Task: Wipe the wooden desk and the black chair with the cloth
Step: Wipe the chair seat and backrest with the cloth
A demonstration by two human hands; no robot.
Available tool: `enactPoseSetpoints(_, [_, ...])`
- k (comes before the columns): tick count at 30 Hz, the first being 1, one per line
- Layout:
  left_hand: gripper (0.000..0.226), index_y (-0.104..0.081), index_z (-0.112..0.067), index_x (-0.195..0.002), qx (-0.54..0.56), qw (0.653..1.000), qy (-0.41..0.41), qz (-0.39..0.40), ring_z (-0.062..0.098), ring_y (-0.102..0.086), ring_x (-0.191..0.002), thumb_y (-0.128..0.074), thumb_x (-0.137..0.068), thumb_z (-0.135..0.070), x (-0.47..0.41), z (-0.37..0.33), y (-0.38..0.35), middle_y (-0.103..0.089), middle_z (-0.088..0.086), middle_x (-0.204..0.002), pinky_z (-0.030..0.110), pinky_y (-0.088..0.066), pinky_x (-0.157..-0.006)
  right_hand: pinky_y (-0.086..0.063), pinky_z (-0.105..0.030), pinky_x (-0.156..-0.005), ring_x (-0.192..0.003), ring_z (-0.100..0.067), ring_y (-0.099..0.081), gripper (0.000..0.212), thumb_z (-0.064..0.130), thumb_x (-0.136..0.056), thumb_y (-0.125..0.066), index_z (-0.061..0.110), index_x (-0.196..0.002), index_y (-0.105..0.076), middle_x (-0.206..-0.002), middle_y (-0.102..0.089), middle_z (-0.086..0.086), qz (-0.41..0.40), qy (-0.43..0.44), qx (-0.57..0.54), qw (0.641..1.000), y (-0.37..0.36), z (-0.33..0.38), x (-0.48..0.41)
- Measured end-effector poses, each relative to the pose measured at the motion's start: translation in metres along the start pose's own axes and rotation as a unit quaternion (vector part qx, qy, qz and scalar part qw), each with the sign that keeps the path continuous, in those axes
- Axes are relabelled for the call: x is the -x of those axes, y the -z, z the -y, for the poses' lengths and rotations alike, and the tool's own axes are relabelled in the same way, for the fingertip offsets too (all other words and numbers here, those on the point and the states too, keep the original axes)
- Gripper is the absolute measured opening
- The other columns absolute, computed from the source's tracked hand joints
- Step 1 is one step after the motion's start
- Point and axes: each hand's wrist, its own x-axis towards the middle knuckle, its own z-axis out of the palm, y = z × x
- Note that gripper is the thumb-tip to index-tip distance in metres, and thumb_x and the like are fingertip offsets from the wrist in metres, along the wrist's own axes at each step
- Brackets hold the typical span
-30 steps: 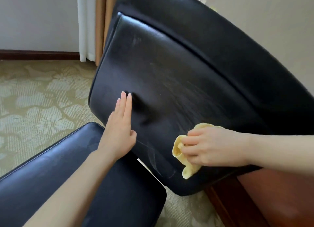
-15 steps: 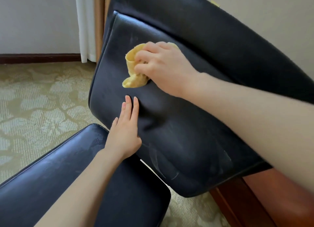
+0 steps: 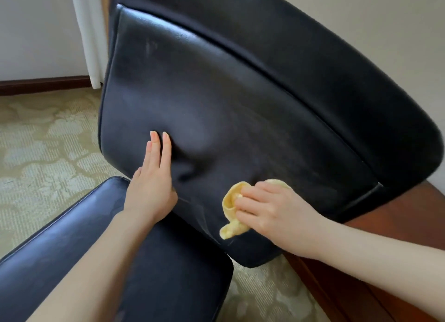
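The black leather chair fills the view: its backrest [image 3: 240,110] leans across the middle and its seat [image 3: 173,268] lies at the lower left. My left hand [image 3: 154,182] presses flat with straight fingers on the backrest's lower left part. My right hand [image 3: 272,211] grips a bunched yellow cloth [image 3: 231,215] and holds it against the bottom of the backrest, right of my left hand. A strip of the reddish wooden desk [image 3: 375,280] shows at the lower right, behind the chair.
Patterned beige carpet [image 3: 43,153] covers the floor on the left and under the chair. A white curtain [image 3: 89,32] hangs at the back left above a dark skirting board [image 3: 43,84]. A pale wall stands at the upper right.
My right hand has swept the cloth from the upper left of the backrest down to its lower edge. My left hand stays pressed in the same place.
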Motion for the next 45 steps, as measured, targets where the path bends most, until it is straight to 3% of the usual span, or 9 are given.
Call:
enactPoseSetpoints(10, [0.094,0.007,-0.005,-0.15,-0.057,0.998,0.012,-0.007,0.03,-0.005,-0.146,-0.052,-0.076,0.003,0.003,-0.008,0.008,0.012,0.015,-0.158,0.046,-0.035,-0.101,-0.039,-0.026,-0.066,-0.076,-0.013,-0.049,0.018,0.013,-0.086,-0.053,0.025,-0.074,-0.055,-0.081,-0.05,0.01,0.089,0.115,0.016,0.989,0.024,-0.016,0.053])
enactPoseSetpoints(14, [0.097,0.008,-0.008,-0.15,-0.053,0.998,0.011,0.011,0.027,-0.001,-0.147,-0.052,-0.075,0.004,0.005,-0.008,0.012,0.014,0.012,-0.158,0.044,-0.034,-0.104,-0.042,-0.028,-0.071,-0.087,-0.015,-0.053,0.012,0.015,-0.086,-0.057,0.025,-0.08,-0.059,-0.089,-0.055,0.008,0.084,0.112,0.002,0.99,0.049,-0.049,0.032])
enactPoseSetpoints(19, [0.095,0.009,-0.008,-0.15,-0.053,0.998,0.011,0.023,0.031,-0.01,-0.145,-0.052,-0.077,0.002,0.006,-0.01,0.019,0.013,0.012,-0.158,0.041,-0.034,-0.105,-0.048,-0.04,-0.082,-0.104,-0.025,-0.056,0.031,0.0,-0.071,-0.056,0.019,-0.094,-0.066,-0.105,-0.062,0.002,0.066,0.118,0.04,0.99,0.08,-0.085,-0.022])
enactPoseSetpoints(24, [0.092,0.011,-0.009,-0.149,-0.051,0.998,0.016,0.03,0.029,-0.01,-0.145,-0.049,-0.08,-0.002,0.006,-0.011,0.02,0.015,0.01,-0.158,0.041,-0.03,-0.107,-0.037,-0.037,-0.095,-0.118,-0.022,-0.041,0.036,0.005,-0.083,-0.05,0.024,-0.114,-0.054,-0.124,-0.052,0.004,0.063,0.062,0.071,0.994,0.088,-0.092,-0.088])
enactPoseSetpoints(29, [0.092,0.016,-0.009,-0.149,-0.024,0.999,0.044,0.017,0.022,0.001,-0.147,-0.047,-0.082,-0.005,0.012,-0.022,0.022,0.017,0.007,-0.158,0.041,-0.016,-0.115,-0.031,-0.03,-0.09,-0.123,-0.02,-0.036,0.031,0.012,-0.093,-0.042,0.019,-0.121,-0.053,-0.13,-0.047,0.003,-0.014,-0.047,0.061,0.997,0.09,-0.084,-0.165])
enactPoseSetpoints(33, [0.096,0.018,-0.012,-0.148,0.062,0.997,0.039,-0.025,0.02,0.007,-0.146,-0.047,-0.079,0.0,0.024,-0.052,0.019,0.019,0.003,-0.158,0.048,-0.012,-0.115,-0.03,-0.028,-0.085,-0.124,-0.02,-0.035,0.03,0.021,-0.097,-0.04,0.016,-0.124,-0.053,-0.129,-0.047,0.002,-0.046,-0.12,0.01,0.992,0.083,-0.072,-0.184])
enactPoseSetpoints(37, [0.097,0.021,-0.013,-0.147,0.145,0.988,0.051,0.036,0.027,0.017,-0.145,-0.047,-0.08,0.002,0.03,-0.084,0.012,0.03,0.003,-0.154,0.053,-0.013,-0.115,-0.035,-0.031,-0.093,-0.124,-0.02,-0.036,0.031,0.013,-0.097,-0.035,0.015,-0.123,-0.052,-0.13,-0.048,0.002,-0.054,-0.124,-0.003,0.991,0.067,-0.063,-0.152])
enactPoseSetpoints(41, [0.094,0.022,-0.009,-0.146,0.09,0.992,0.067,0.052,0.029,0.016,-0.144,-0.048,-0.084,-0.006,0.026,-0.09,0.011,0.027,0.005,-0.155,0.053,-0.014,-0.115,-0.041,-0.036,-0.088,-0.112,-0.025,-0.05,0.035,0.001,-0.089,-0.033,0.009,-0.106,-0.063,-0.113,-0.06,-0.006,-0.054,-0.092,0.008,0.994,0.056,-0.056,-0.09])
enactPoseSetpoints(45, [0.095,0.026,-0.01,-0.145,0.045,0.995,0.066,0.064,0.028,0.013,-0.145,-0.046,-0.083,-0.006,0.024,-0.086,0.011,0.031,0.007,-0.153,0.05,-0.014,-0.114,-0.05,-0.038,-0.075,-0.089,-0.026,-0.062,0.038,-0.005,-0.085,-0.033,0.01,-0.082,-0.068,-0.085,-0.064,-0.004,-0.129,-0.081,0.039,0.988,0.043,-0.05,-0.02])
